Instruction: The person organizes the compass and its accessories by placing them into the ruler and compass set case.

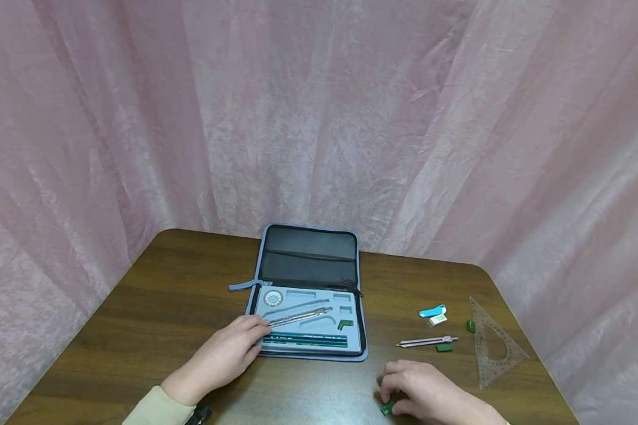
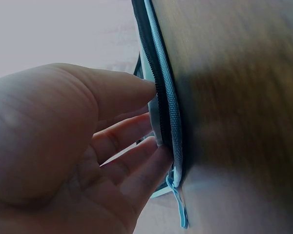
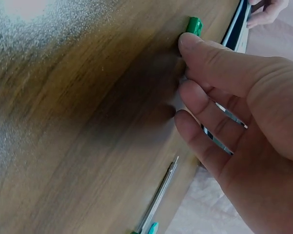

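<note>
On the table lies an open zip case (image 1: 363, 330) with a pale blue tray (image 1: 353, 307). My left hand (image 1: 231, 348) rests at its left edge, and in the left wrist view the fingers (image 2: 136, 161) touch the zipped border (image 2: 168, 97). In the tray are a silver compass (image 1: 300, 317), dark green pencils (image 1: 305, 339), a round white dial-like piece (image 1: 273, 298) and a green L-shaped piece (image 1: 345, 324). At the front of the table, my right hand (image 1: 422, 386) pinches a small green block-like piece (image 3: 194, 25) between thumb and fingers, low on the tabletop.
Right of the case lie another silver compass (image 1: 427, 342), a blue-and-white piece (image 1: 432, 311), a white eraser (image 1: 438, 320), a green block (image 1: 443, 348) and another green piece (image 1: 471, 326). A clear set square (image 1: 489, 378) lies near the right edge. Pink curtains (image 1: 319, 118) hang behind.
</note>
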Demonstrator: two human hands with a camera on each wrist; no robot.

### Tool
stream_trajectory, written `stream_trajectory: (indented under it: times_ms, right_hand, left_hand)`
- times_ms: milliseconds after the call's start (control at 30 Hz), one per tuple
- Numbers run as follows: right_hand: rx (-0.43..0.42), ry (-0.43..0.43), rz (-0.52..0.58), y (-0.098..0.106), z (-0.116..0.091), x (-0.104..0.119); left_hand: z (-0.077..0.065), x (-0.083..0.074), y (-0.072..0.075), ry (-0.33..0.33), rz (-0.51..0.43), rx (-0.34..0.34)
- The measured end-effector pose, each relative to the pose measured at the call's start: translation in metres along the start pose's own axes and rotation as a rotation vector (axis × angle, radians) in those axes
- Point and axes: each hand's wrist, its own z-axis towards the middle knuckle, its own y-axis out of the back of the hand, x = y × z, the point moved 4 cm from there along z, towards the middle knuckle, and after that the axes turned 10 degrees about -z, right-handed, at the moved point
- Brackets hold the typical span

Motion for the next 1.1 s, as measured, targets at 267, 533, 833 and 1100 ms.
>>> stream_trajectory:
  times_ms: [267,533,833,1100]
  right_hand:
    - [-0.026,-0.01,-0.036,-0.003,0.001,0.001]
    - [-0.01,-0.119,0.015,0.0,0.004,0.0]
    - [-0.072,-0.198,-0.047,0.007,0.01,-0.004]
    - [-0.309,-0.178,-0.208,0.029,0.021,-0.008]
  left_hand:
    - [0.0,0.001,-0.001,-0.001,0.0,-0.002]
    - [0.0,0.0,0.0,0.003,-0.003,0.001]
    - [-0.001,0.0,0.0,0.002,-0.006,-0.004]
    - [0.0,0.0,0.0,-0.001,-0.002,-0.016]
